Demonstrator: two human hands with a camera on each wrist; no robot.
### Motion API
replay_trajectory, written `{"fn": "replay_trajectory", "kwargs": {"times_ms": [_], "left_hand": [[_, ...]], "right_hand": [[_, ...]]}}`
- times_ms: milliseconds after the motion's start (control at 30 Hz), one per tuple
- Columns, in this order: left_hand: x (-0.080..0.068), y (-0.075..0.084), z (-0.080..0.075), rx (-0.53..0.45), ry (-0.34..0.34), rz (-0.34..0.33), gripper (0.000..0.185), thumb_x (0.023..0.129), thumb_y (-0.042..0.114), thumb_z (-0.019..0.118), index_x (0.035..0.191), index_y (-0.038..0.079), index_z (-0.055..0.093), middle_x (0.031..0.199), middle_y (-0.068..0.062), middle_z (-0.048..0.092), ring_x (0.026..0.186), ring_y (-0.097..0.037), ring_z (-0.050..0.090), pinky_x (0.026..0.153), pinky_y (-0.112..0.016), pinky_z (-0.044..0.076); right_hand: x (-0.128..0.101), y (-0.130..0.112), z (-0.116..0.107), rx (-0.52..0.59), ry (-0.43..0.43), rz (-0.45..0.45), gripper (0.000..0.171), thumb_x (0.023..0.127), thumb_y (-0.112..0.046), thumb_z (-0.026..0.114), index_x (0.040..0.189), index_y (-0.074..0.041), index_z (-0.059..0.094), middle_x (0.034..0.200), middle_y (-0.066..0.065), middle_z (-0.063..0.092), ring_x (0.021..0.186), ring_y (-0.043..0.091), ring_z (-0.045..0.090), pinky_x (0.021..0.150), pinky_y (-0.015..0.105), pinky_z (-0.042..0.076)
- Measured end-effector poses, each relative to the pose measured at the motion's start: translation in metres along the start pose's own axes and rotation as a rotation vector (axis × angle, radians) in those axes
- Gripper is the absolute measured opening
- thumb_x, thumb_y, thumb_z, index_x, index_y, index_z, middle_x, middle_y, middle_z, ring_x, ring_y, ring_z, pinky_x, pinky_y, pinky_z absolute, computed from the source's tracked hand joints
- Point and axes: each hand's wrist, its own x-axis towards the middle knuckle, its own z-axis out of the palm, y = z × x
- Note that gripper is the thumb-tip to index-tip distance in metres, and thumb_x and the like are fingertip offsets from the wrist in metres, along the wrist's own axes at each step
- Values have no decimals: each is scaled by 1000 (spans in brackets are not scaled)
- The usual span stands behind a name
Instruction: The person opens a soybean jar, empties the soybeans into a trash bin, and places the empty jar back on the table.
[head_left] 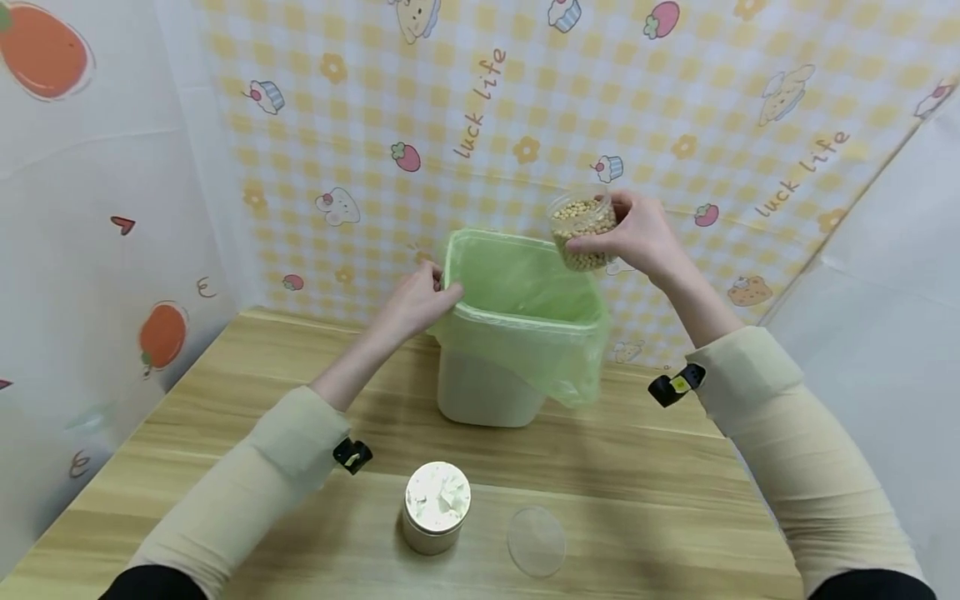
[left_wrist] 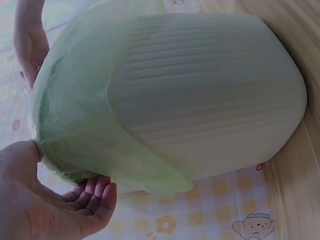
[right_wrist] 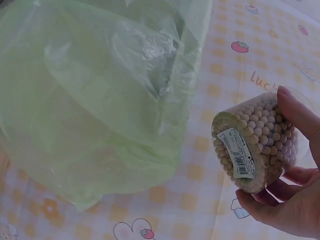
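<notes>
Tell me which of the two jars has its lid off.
The jar of soybeans in the right hand, above the green-lined bin, is open. The other jar stands covered on the table, beside a loose clear lid.

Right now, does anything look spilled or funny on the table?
Nothing is spilled. The clear lid lies loose on the table beside a jar of white stuff, and the right hand holds an open jar of beans tilted above the green-bagged bin.
</notes>
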Motion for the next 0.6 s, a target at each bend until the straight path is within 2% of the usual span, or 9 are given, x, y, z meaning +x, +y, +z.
{"fn": "replay_trajectory", "kwargs": {"times_ms": [133,233,433,600], "left_hand": [[1,2,1,-16,2,-21,55,91,36,49,135,3,47,118,-13,59,95,-25,55,76,-33,48],[1,2,3,-23,7,-26,56,92,36,49,137,3,45,119,-14,59,98,-27,55,79,-35,49],[1,3,6,-42,-1,-27,57,93,35,46,139,2,40,115,-15,57,98,-28,55,79,-36,50],[0,3,6,-48,-9,-41,61,94,35,45,143,1,37,113,-15,57,96,-27,55,76,-36,49]], "right_hand": [[8,-6,0,-147,-19,-18,65,71,-46,93,121,-14,66,103,0,71,88,13,62,75,27,48],[15,-9,2,-212,-27,-34,64,70,-45,94,117,-12,67,98,2,71,86,16,61,75,29,47],[24,-16,8,-292,-59,-66,72,71,-40,93,127,-6,65,109,13,70,93,22,60,78,32,48],[27,-20,11,-342,-87,-73,77,72,-40,92,135,-6,62,114,15,68,97,26,59,80,36,47]]}}
